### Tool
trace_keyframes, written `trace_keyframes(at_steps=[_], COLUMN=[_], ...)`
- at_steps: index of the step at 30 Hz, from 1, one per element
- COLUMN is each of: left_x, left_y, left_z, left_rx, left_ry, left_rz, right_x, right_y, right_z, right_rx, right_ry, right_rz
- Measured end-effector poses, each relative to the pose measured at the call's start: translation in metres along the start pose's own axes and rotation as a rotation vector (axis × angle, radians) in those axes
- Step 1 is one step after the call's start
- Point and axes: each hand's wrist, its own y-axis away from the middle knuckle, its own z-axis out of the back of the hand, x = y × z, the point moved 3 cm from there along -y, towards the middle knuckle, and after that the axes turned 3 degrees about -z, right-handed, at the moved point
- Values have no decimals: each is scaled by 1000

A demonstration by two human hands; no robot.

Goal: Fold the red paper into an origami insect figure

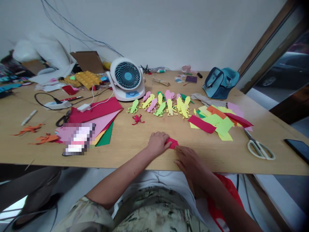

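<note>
A small folded piece of red paper (pixel 173 143) lies on the table in front of me. My left hand (pixel 158 143) is closed over its left end, fingers curled and pressing it down. At the paper's lower right edge is my right hand (pixel 190 161), its fingers bent onto the paper and its thumb a little apart. A thin pale line shows by the right fingertips; I cannot make out what it is. Beyond my hands sit a red paper frog (pixel 137 119) and a group of yellow, green and pink folded paper figures (pixel 170 106).
Coloured paper pieces (pixel 223 125) and white-handled scissors (pixel 260 149) lie to the right, near a dark phone (pixel 298 149). Leftward are larger paper sheets (pixel 105 137), a blurred-out device (pixel 79 140) and orange paper figures (pixel 47 138). A fan (pixel 127 77) and blue bag (pixel 220 82) stand behind.
</note>
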Motion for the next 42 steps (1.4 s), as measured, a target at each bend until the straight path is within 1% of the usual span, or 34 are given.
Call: trace_keyframes(at_steps=[2,4,6,7,10,12,15,18,19,21,23,24,25,26,27,28,30,31,33,36,42], left_x=[1,2,3,4,7,8,9,13,15,24,35,42,47,51,52,52,47,44,41,40,35], left_y=[0,1,1,1,2,1,-1,-2,-2,-1,1,2,2,2,0,-1,-4,-5,-7,-7,-6], left_z=[-1,-2,-4,-5,-8,-10,-12,-12,-10,-3,4,7,8,8,7,5,0,-2,-5,-8,-4], left_rx=[-6,-23,-44,-54,-71,-79,-93,-120,-161,-314,-516,-590,-624,-618,-572,-500,-357,-316,-294,-307,-205], left_ry=[5,8,7,8,26,41,55,65,84,177,352,468,603,750,902,1047,1263,1327,1391,1419,1407], left_rz=[-4,-15,-28,-32,-25,-15,-8,3,10,40,112,163,212,250,272,275,254,251,276,311,227], right_x=[-11,-22,-31,-35,-38,-38,-32,-25,-23,-23,-27,-30,-33,-36,-38,-40,-42,-41,-38,-35,-38], right_y=[-3,-13,-28,-37,-60,-70,-76,-77,-77,-77,-80,-82,-85,-88,-92,-94,-98,-99,-98,-97,-98], right_z=[9,15,16,14,3,-1,-1,0,0,-1,-3,-3,-4,-5,-7,-9,-14,-17,-23,-28,-29], right_rx=[-50,-94,-145,-140,-31,37,117,137,134,118,83,63,40,18,-2,-23,-75,-98,-118,-117,-106], right_ry=[-68,-83,-94,-94,-77,-43,-30,-71,-114,-258,-478,-612,-747,-872,-976,-1053,-1138,-1163,-1211,-1284,-1353], right_rz=[-20,-49,-86,-109,-169,-236,-332,-346,-354,-387,-420,-425,-428,-431,-439,-449,-471,-477,-474,-455,-435])
